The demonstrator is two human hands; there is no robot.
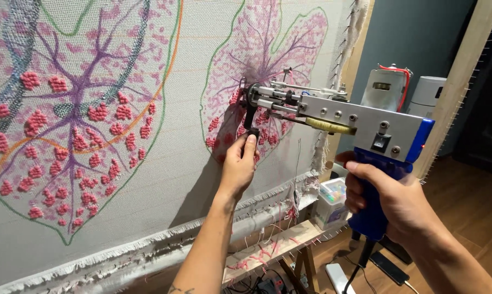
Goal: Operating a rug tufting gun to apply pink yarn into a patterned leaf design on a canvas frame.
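Right hand (385, 198): closed in a full grip around the blue pistol handle of a tufting gun (360, 122), fingers wrapped round the front of the grip, thumb side uppermost.

Left hand (239, 163): raised to the cloth, fingers pinched on the small black front handle hanging below the gun's nose, forearm reaching up from the lower edge of view.

Tufting gun: grey metal body with a blue grip, black rocker switch on its side, silver motor with a red wire at the rear top, yellowish yarn guide beneath the barrel. Held level, nose touching the cloth inside the right-hand leaf outline.

Tufting cloth (186, 136): pale grey woven backing, stretched upright on a wooden frame (458, 81) set with rows of small nails along the edge. Frayed white hem along the bottom.

Leaf designs: large leaf (82, 114) at left, outlined in green, with purple veins and scattered pink tufted patches; smaller leaf (268, 71) at right, partly filled in pink.

Lower frame ledge: loose pink yarn scraps (262, 253).

Beyond the frame: clear plastic storage box (331, 201), wooden floor (469, 201), white power strip (338, 277).
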